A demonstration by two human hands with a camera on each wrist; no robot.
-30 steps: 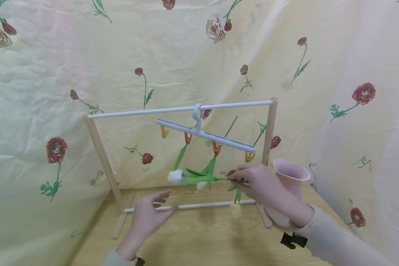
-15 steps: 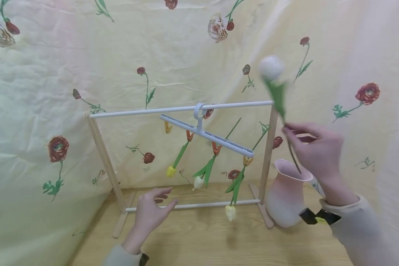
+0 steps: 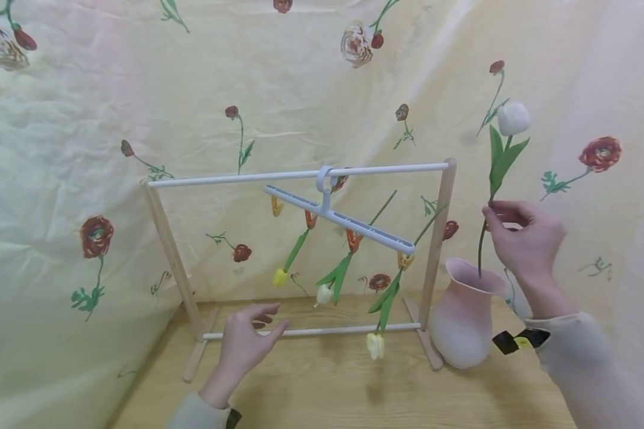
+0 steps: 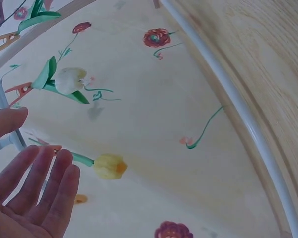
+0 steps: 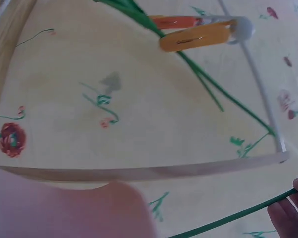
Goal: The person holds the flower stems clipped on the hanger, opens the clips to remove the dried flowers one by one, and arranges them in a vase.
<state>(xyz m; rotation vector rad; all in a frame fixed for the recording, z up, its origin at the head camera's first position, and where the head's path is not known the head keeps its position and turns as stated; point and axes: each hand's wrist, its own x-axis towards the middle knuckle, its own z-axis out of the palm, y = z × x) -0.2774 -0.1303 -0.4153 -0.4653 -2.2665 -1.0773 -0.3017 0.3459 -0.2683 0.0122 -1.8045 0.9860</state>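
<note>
"White tulip with slim green stem (image 3: 500, 168): position, long axis?"

"Left-hand grip (image 3: 247, 338): fingers parted, holding nothing, well apart. Rightward, flared pink-and-white vase (image 3: 464, 325): the tulip stands near upright, bloom up, lower end at the vase mouth; insertion cannot be told. Right-hand grip (image 3: 531, 239) pinches the stem."

"Labels?"

"Black right wristband (image 3: 505, 343): yellow mark (image 3: 523, 342), illegible."

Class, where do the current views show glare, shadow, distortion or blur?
Head: pale streak across the patterned cloth, soft shadow on the table; left wrist: dim, the white bar bowed; right wrist: pink foreground shape, possibly the vase, out of focus.
</note>
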